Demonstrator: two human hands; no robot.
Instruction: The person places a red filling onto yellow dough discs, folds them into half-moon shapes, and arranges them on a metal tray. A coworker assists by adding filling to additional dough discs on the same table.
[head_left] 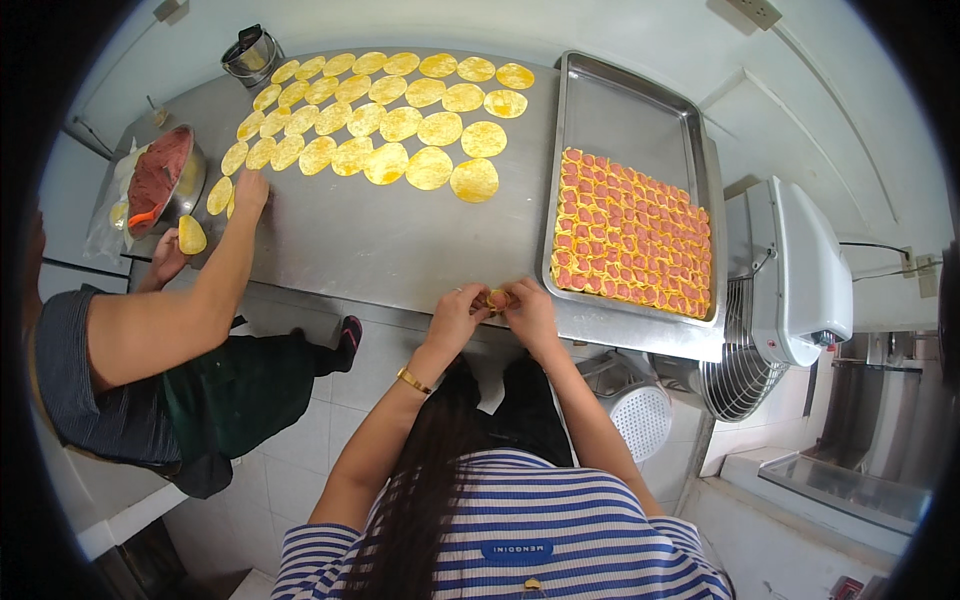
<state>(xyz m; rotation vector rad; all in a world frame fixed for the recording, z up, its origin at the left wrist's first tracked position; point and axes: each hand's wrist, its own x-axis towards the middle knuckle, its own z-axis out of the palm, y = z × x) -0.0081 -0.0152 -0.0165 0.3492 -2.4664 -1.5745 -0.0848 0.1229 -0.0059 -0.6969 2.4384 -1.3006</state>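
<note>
My left hand (455, 315) and my right hand (530, 308) meet at the front edge of the steel table (400, 240), both pinching one small filled yellow dumpling (497, 298) between their fingers. A gold bangle is on my left wrist. Just right of my hands lies a metal tray (625, 110), its near half packed with rows of finished yellow dumplings with red filling (630, 235). Several round yellow wrappers (400, 125) are spread over the far part of the table.
At the left a co-worker sits by the table, one hand (250, 188) on a wrapper, the other (170, 255) by a wrapper (191, 235). A steel bowl of red filling (160, 175) stands by them. A metal cup (250, 55) stands at the back. A white mixer (790, 270) is on the right.
</note>
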